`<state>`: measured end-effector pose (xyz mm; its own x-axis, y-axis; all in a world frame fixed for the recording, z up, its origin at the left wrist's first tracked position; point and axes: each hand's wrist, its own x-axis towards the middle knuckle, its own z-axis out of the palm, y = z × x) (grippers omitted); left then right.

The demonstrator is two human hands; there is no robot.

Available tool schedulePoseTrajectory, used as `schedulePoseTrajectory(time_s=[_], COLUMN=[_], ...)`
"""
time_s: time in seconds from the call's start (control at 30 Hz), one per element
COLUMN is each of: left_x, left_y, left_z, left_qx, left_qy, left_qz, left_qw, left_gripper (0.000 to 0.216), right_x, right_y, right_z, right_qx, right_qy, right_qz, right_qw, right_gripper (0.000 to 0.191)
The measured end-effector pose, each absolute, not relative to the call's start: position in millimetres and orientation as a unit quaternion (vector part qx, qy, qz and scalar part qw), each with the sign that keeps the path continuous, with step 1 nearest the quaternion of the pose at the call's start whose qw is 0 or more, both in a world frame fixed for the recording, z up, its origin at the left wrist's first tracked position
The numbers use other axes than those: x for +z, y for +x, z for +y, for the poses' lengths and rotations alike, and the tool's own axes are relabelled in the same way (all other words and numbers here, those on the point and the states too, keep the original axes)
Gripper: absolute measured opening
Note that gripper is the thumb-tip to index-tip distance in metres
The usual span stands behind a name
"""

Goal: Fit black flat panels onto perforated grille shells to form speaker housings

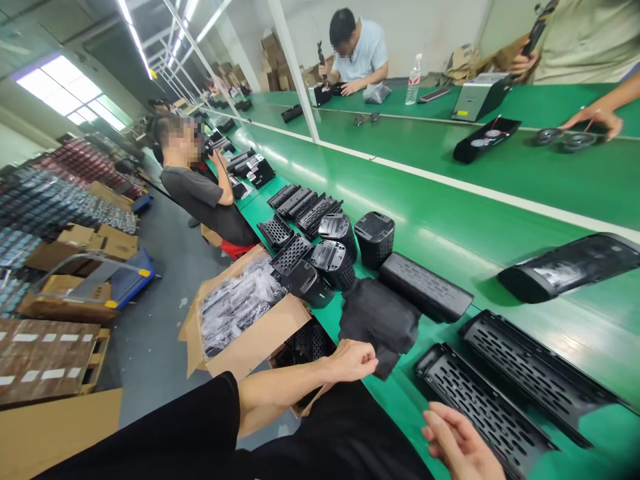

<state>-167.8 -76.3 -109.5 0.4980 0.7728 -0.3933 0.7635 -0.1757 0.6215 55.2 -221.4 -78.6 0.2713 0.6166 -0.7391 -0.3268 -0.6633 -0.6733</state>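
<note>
My left hand (351,361) is closed, its fingers curled together at the near edge of a black cloth (377,317) on the green table. Whether anything is inside those fingers is hidden. My right hand (463,443) is at the bottom, loosely bent with fingers partly apart and nothing visible in it. Beside it lies a black perforated speaker housing half (480,400), hollow side up. A second such half (530,370) lies beyond it. Behind the cloth is a long black slotted housing (425,285), with its slotted side up.
Several upright black housings (376,237) stand left of the cloth, with perforated shells (305,207) behind. A cardboard box (265,337) of plastic-wrapped parts stands at the table's left edge. A black cylindrical speaker (570,267) lies at right. Co-workers sit left and across; one's hand (597,120) touches round speaker drivers.
</note>
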Motion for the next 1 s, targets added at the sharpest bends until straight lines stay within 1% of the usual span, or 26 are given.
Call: schedulePoseTrajectory(time_s=[0.07, 0.17, 0.2, 0.23, 0.33, 0.37, 0.47, 0.5, 0.57, 0.63, 0.67, 0.77, 0.8, 0.9, 1.0], left_x=[-103.9, -94.9, -92.2, -89.7, -83.4, -81.8, -80.6, -82.0, -87.9, -97.6, -103.5, -121.7, -127.1, -138.6, -141.1], left_y=[-169.4, -169.6, -169.2, -168.7, -166.3, -165.0, -159.1, -156.9, -153.4, -152.6, -153.4, -158.5, -160.4, -164.3, -165.6], left_z=[-80.7, -88.0, -89.6, -90.5, -89.9, -89.2, -87.0, -86.4, -85.1, -82.9, -81.4, -76.3, -75.1, -74.1, -74.9], left_qx=[0.046, 0.1, 0.114, 0.124, 0.163, 0.182, 0.227, 0.223, 0.193, 0.16, 0.151, 0.133, 0.123, 0.085, 0.061], left_qy=[0.774, 0.78, 0.781, 0.782, 0.777, 0.771, 0.754, 0.756, 0.769, 0.778, 0.778, 0.772, 0.774, 0.791, 0.802], left_qz=[0.47, 0.426, 0.413, 0.401, 0.361, 0.348, 0.319, 0.317, 0.324, 0.355, 0.379, 0.446, 0.459, 0.459, 0.449], left_qw=[0.421, 0.448, 0.455, 0.461, 0.489, 0.502, 0.527, 0.527, 0.516, 0.494, 0.479, 0.432, 0.418, 0.395, 0.39], left_gripper=[0.015, 0.021, 0.021, 0.022, 0.024, 0.026, 0.026, 0.025, 0.022, 0.022, 0.024, 0.032, 0.029, 0.008, 0.008], right_x=[-74.8, -75.0, -75.5, -75.5, -73.0, -71.9, -70.9, -71.8, -75.3, -80.2, -82.7, -88.4, -89.1, -85.4, -72.3], right_y=[36.9, 19.3, 17.0, 16.3, 19.7, 20.8, 18.4, 15.8, 9.8, 5.7, 5.1, 8.7, 11.1, 20.8, 34.2], right_z=[-200.6, -172.2, -165.1, -159.8, -153.9, -154.4, -157.6, -158.1, -157.4, -154.6, -152.6, -147.2, -146.5, -150.5, -164.6], right_qx=[0.589, 0.582, 0.594, 0.614, 0.673, 0.68, 0.664, 0.657, 0.652, 0.647, 0.642, 0.622, 0.616, 0.603, 0.567], right_qy=[-0.693, -0.682, -0.668, -0.65, -0.594, -0.587, -0.592, -0.597, -0.606, -0.622, -0.632, -0.662, -0.67, -0.695, -0.733], right_qz=[-0.129, -0.14, -0.142, -0.141, -0.129, -0.121, -0.09, -0.08, -0.068, -0.07, -0.074, -0.088, -0.094, -0.116, -0.123], right_qw=[0.396, 0.42, 0.424, 0.425, 0.421, 0.424, 0.448, 0.453, 0.45, 0.435, 0.428, 0.409, 0.402, 0.375, 0.354], right_gripper=[0.091, 0.105, 0.106, 0.103, 0.08, 0.075, 0.074, 0.073, 0.064, 0.054, 0.053, 0.058, 0.061, 0.067, 0.068])
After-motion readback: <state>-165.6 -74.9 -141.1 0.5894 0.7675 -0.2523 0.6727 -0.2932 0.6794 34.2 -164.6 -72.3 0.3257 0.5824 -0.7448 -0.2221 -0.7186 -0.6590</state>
